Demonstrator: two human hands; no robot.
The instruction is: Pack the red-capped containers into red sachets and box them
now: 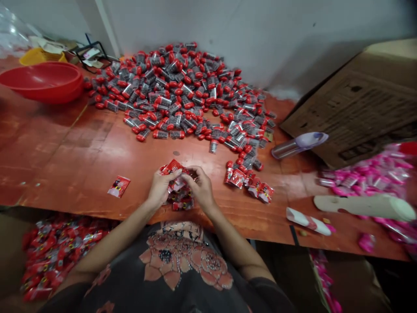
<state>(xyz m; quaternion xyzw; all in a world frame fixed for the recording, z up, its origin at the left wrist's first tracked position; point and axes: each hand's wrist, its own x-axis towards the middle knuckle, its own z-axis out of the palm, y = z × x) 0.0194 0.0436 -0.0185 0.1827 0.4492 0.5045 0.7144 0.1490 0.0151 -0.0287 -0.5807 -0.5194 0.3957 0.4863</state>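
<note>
Left hand (160,187) pinches a red printed packet (173,165); right hand (202,189) curls against it, grip unclear. More packets (182,203) sit just below, between the wrists. From the hands: single packet (119,186) flat on table (97,150) at 9 o'clock, red basin (42,80) at 10, red-capped bottle heap (182,93) at 12, clear scoop (298,145) and carton (361,100) at 2, pink pile (374,176) at 3.

The counter (97,143) is showing a smooth, glossy red-orange surface; at its left end, the red bowl (42,78) is looking like shiny plastic, the box (358,95) like matt brown cardboard.
</note>
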